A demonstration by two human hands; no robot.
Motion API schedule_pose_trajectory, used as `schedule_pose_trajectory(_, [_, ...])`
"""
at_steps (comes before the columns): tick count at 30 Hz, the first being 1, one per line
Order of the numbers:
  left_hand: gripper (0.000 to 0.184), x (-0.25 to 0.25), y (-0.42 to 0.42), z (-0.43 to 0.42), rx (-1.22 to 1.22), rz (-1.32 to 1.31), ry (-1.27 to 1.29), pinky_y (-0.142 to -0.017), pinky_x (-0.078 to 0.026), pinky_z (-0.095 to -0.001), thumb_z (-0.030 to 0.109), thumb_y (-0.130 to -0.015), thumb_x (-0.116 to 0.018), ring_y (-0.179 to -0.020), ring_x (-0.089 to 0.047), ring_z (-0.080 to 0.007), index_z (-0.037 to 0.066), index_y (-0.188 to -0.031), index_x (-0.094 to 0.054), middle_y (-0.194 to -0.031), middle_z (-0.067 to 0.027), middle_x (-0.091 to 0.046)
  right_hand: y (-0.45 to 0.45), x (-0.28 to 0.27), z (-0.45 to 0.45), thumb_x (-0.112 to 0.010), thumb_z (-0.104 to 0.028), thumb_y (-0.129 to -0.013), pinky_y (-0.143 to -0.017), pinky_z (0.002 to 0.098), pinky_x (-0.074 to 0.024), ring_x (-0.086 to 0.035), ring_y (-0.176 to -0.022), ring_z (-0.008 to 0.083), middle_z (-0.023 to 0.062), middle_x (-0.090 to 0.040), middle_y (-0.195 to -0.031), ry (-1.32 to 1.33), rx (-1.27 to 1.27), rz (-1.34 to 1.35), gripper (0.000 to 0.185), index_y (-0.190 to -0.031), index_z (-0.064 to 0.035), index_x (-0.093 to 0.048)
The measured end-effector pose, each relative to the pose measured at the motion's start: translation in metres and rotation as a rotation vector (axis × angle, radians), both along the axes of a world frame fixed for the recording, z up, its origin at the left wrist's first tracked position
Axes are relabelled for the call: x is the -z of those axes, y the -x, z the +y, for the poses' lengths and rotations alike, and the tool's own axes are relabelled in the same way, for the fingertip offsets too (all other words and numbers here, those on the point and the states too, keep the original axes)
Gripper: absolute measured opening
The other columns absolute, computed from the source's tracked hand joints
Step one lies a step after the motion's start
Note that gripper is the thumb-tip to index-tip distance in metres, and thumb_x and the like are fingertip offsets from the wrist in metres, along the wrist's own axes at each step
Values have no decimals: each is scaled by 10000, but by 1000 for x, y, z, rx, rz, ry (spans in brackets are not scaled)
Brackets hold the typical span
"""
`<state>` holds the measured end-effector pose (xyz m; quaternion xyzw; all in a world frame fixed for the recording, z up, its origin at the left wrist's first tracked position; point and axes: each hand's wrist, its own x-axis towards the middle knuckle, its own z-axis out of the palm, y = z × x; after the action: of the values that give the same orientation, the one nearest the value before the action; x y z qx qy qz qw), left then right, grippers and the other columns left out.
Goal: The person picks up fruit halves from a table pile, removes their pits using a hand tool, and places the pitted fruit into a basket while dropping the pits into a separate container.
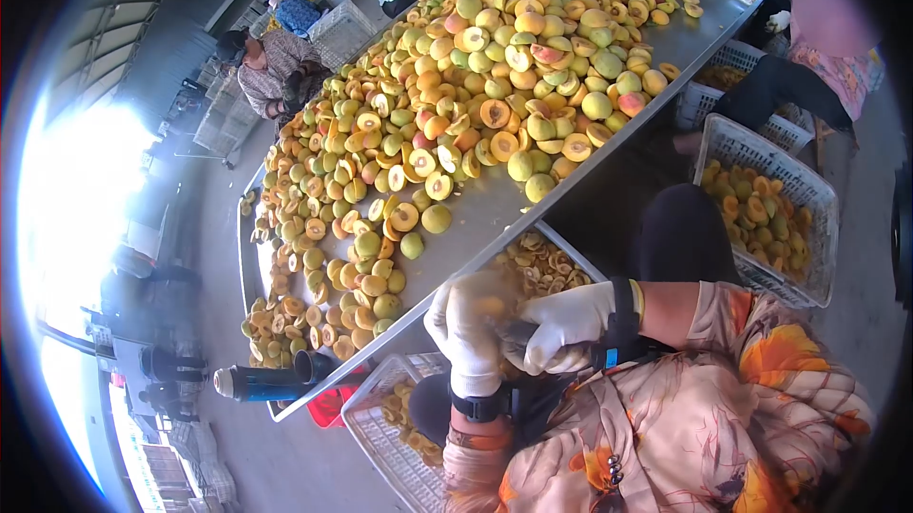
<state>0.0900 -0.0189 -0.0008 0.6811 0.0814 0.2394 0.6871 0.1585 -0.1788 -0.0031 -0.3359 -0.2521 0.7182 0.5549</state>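
My left hand (468,328), in a white glove with a dark band at the wrist, is closed around a peach (493,296), blurred by motion. Close against it, my right hand (569,325), also gloved, grips a dark tool (518,332); its exact kind is hard to make out. Both hands are over my lap, just off the near edge of the metal table (475,242). Below and beyond them, a crate of cut pieces (542,266) shows partly under the table edge. Halved and whole peaches (456,123) are heaped on the table.
A white crate of peach halves (766,213) stands at my right. Another white crate (366,413) sits at my left, near a blue flask (262,383) by the table corner. Co-workers (276,71) are across the table, and another person (823,47) sits at the right.
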Motion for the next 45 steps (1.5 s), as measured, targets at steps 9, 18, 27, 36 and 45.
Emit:
schedule_pose_trajectory(9, [483,3,3,-1,-32,120,517,-623,-509,-322,464,-1059,-512,-685,-625,-220,4,-1009,-650,-830,-109,-677,-11,24,11,-605,-71,-823,-311,229,-210,-290,-346,58,-29,-330,-502,-163,-193,389,125,-783,-33,-493])
schedule_pose_trajectory(18, [306,38,134,167,-446,585,-142,-874,-520,-432,232,-941,-665,-974,-666,-320,28,-1169,-671,-1092,-110,-698,-25,83,9,-635,-202,-832,-761,450,-547,-714,-862,344,187,-724,-900,82,-50,-1352,267,-994,9,-664])
schedule_pose_trajectory(27, [476,46,-44,179,-237,458,-1072,-996,-477,-489,212,-829,-782,-1162,-588,-408,14,-1239,-642,-1249,-215,-613,-23,125,17,-567,-222,-908,-796,506,-554,-712,-943,407,216,-726,-1017,217,-53,-1433,317,-1138,-10,-615])
schedule_pose_trajectory(36, [725,99,-197,151,167,868,-1384,-927,-528,-510,511,-855,-729,-1116,-647,-428,28,-1350,-510,-1252,-280,-618,-14,149,15,-509,-218,-964,-675,523,-519,-701,-801,404,183,-712,-917,195,46,-1370,259,-1127,-31,-580])
schedule_pose_trajectory(45, [610,53,-101,153,166,466,-4,-748,-561,-333,256,-841,-688,-910,-677,-238,11,-1382,-549,-1159,-127,-657,-20,143,5,-541,-247,-958,-786,491,-552,-722,-897,374,167,-739,-989,269,11,-1500,271,-1087,-58,-685])
